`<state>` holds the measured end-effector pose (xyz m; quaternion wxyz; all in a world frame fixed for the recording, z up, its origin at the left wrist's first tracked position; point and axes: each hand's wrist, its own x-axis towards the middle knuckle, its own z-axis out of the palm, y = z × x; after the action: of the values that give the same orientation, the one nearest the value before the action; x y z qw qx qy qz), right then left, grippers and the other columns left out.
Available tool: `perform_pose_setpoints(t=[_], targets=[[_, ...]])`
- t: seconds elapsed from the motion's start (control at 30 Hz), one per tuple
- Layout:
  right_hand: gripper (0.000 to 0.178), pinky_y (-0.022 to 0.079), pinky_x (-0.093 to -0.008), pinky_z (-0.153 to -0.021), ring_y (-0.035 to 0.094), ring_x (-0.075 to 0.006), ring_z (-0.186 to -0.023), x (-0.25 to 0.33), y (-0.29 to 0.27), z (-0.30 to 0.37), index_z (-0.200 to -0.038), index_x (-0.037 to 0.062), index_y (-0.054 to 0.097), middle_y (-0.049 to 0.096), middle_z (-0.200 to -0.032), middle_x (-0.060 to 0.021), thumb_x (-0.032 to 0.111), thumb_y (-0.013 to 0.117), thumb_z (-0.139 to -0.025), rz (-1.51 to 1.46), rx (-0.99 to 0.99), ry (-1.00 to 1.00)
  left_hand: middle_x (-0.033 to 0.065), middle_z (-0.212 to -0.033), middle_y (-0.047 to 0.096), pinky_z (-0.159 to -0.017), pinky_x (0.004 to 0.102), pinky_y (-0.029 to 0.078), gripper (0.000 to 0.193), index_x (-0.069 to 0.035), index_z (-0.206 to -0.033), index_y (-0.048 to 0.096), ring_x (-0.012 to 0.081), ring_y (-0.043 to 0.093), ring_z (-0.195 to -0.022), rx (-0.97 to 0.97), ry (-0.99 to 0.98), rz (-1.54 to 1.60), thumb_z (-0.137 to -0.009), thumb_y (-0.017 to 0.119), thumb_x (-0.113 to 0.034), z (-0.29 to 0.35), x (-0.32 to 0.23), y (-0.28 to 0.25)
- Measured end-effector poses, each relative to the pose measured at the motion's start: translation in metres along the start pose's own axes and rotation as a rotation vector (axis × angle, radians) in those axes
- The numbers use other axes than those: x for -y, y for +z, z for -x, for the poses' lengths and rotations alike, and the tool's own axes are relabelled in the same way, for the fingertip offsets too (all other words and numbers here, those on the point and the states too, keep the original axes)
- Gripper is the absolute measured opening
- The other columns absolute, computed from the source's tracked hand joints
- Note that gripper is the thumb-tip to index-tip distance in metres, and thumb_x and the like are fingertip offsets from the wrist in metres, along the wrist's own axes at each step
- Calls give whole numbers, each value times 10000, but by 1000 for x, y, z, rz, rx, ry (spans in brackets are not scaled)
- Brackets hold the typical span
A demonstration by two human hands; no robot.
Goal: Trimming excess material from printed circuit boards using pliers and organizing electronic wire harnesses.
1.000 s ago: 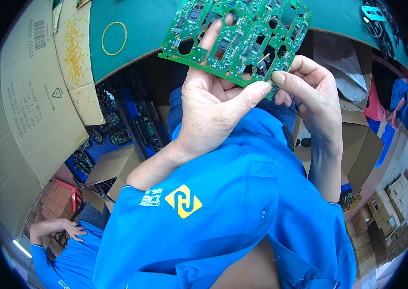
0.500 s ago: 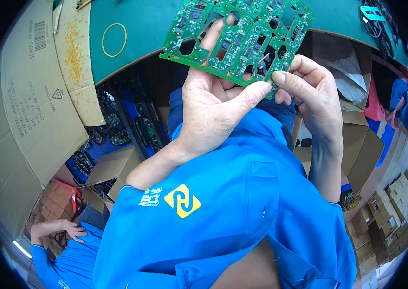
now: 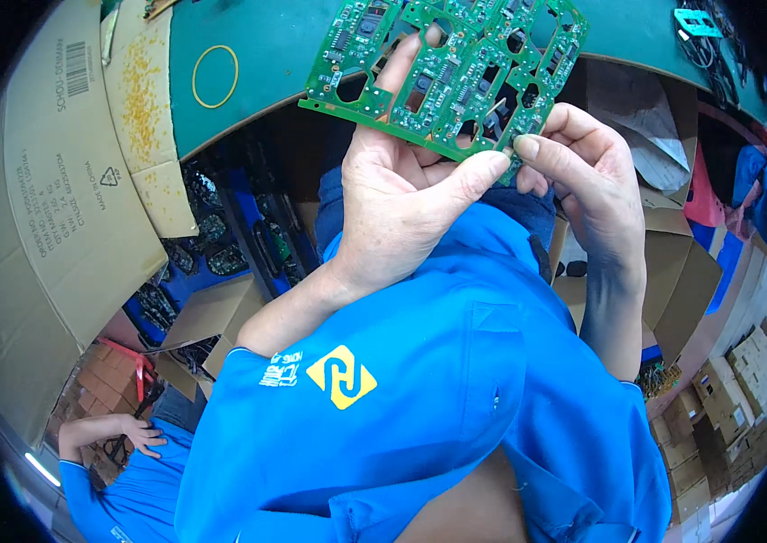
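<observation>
The left hand (image 3: 401, 195) cradles a green circuit board panel (image 3: 447, 68) from beneath, thumb clamped on its near edge, above the green counter's (image 3: 284, 45) front edge. The right hand (image 3: 582, 181) pinches the same edge. Uneven bending could crack a board or drop the panel.

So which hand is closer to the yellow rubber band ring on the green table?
Left. The left hand sits right of the yellow rubber band ring; the right hand is farther right.
</observation>
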<state>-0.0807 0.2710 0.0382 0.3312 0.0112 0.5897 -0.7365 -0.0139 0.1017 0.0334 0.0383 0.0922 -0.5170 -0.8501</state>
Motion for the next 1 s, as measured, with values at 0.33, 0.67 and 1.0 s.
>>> perform_pose_setpoints(t=[0.33, 0.67, 1.0], targets=[[113, 460, -155, -600, 607, -76, -679, -2, -1, 2, -998, -29, 655, 642, -775, -62, 15, 661, -895, 33, -24, -1, 145, -1401, 523, -973, 350, 554, 962, -141, -1574, 194, 251, 612, -1202, -6, -36, 56, -806, 689, 159, 1, 2, 1], [194, 436, -186, -555, 582, -86, -640, 20, 5, 19, -1064, -22, 707, 638, -815, -52, -42, 646, -881, 632, -218, -481, 163, -1469, 445, -1051, 383, 505, 950, -116, -1576, 151, 268, 579, -1243, -8, -143, 162, -830, 683, 138, -5, -6, -1], [176, 440, -194, -558, 591, -88, -645, 27, -12, 39, -1056, -23, 710, 682, -886, -76, -45, 651, -891, 210, -256, -241, 144, -1481, 449, -1025, 379, 519, 938, -123, -1578, 167, 255, 574, -1245, 18, 5, 128, -839, 686, 127, -18, -25, 5]])
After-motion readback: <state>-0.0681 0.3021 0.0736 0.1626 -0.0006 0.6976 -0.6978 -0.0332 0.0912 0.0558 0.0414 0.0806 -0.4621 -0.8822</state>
